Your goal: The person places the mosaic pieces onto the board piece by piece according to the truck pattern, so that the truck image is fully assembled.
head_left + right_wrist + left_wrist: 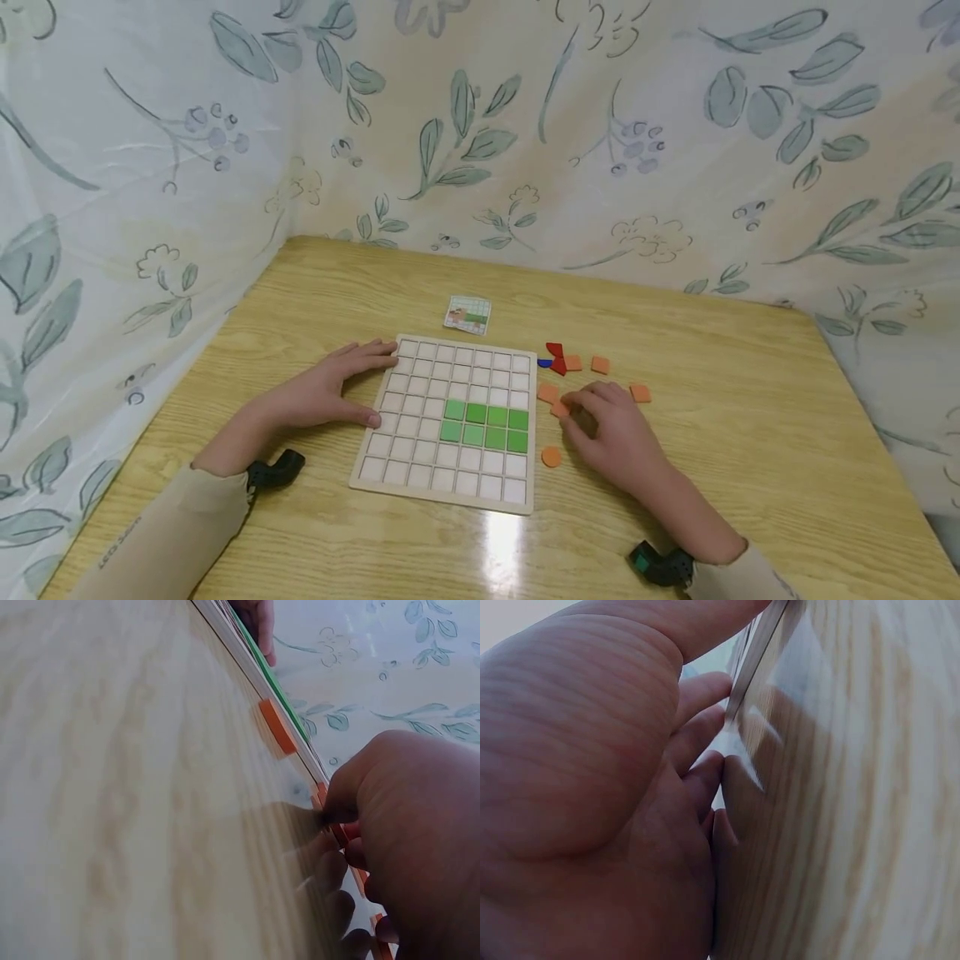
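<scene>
A pale wooden grid board (pixel 405 425) lies on the table, with two rows of green square tiles (pixel 497 415) set in its right part. My left hand (pixel 318 390) rests along the board's left edge, fingers spread and thumb touching the rim. Beyond the opposite edge, my right hand (pixel 618 432) pinches an orange square tile (pixel 557 410) between thumb and fingertips, close over the table. The fingers partly cover this tile in the right wrist view. Nearer the front lies an orange round tile (pixel 551 457), also seen as an orange disc (pixel 277 727) from the right wrist.
Several loose orange squares (pixel 600 365) lie around the right hand. Behind them are red curved pieces (pixel 555 350) and a blue half-round piece (pixel 544 363). A small printed pattern card (pixel 467 315) lies behind the board. Floral cloth (pixel 480 125) hangs at the table's back and sides.
</scene>
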`<state>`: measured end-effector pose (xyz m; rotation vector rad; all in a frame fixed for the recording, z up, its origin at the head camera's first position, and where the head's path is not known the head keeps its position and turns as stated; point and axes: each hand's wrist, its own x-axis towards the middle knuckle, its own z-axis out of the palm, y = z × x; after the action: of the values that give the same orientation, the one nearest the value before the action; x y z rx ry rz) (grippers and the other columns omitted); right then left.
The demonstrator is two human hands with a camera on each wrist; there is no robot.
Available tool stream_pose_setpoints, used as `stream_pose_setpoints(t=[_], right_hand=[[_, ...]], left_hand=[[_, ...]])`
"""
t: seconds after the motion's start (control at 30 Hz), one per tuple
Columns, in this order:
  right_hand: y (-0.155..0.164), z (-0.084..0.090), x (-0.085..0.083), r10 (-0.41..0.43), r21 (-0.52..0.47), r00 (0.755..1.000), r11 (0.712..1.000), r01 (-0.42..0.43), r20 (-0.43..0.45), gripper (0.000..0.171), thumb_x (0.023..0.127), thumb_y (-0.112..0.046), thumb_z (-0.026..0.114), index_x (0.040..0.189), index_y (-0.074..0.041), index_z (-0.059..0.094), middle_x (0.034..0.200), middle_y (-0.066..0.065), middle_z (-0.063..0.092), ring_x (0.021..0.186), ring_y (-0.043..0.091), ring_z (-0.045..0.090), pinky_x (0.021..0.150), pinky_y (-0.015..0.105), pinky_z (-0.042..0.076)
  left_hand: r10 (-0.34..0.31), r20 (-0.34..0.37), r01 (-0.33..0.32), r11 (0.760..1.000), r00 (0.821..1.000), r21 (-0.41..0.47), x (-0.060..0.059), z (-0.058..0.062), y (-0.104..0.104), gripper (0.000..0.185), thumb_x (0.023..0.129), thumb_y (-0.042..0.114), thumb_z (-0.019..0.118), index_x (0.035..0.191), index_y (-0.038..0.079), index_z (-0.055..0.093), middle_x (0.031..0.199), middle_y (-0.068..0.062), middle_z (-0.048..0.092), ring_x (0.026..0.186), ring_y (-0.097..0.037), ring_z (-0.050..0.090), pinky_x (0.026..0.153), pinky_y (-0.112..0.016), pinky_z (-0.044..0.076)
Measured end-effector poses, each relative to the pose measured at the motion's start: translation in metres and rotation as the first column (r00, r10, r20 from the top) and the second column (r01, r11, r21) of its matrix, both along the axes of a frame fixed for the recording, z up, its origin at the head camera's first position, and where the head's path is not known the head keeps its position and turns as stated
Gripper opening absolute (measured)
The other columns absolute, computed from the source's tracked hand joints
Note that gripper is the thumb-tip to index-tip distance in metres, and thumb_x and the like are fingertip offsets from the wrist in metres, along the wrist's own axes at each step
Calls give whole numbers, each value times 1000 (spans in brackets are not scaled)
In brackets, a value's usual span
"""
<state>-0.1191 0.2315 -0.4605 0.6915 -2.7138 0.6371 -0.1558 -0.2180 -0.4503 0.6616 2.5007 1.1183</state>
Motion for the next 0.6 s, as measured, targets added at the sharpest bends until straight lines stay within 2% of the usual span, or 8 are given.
stream_pose_setpoints(t=[0.3, 0.6], right_hand=[[0, -3, -2, 57, -13, 996, 998, -58, -74, 17, 87, -23, 73, 101, -14, 73, 97, -4, 64, 94, 17, 55, 82, 38, 47], [-1, -4, -3, 52, -26, 997, 998, -53, -53, 15, 87, -25, 74, 99, -15, 74, 95, -6, 64, 94, 14, 56, 82, 37, 48]], left_hand=[[2, 3, -2, 1000, 1000, 2, 0, 0, 2, 89, 76, 50, 83, 152, 34, 40, 161, 20, 21, 151, -17, 4, 117, -58, 8], [9, 1, -9, 1000, 1000, -17, 0, 0, 1, 89, 76, 52, 82, 152, 36, 40, 160, 22, 21, 151, -19, 2, 117, -58, 7]])
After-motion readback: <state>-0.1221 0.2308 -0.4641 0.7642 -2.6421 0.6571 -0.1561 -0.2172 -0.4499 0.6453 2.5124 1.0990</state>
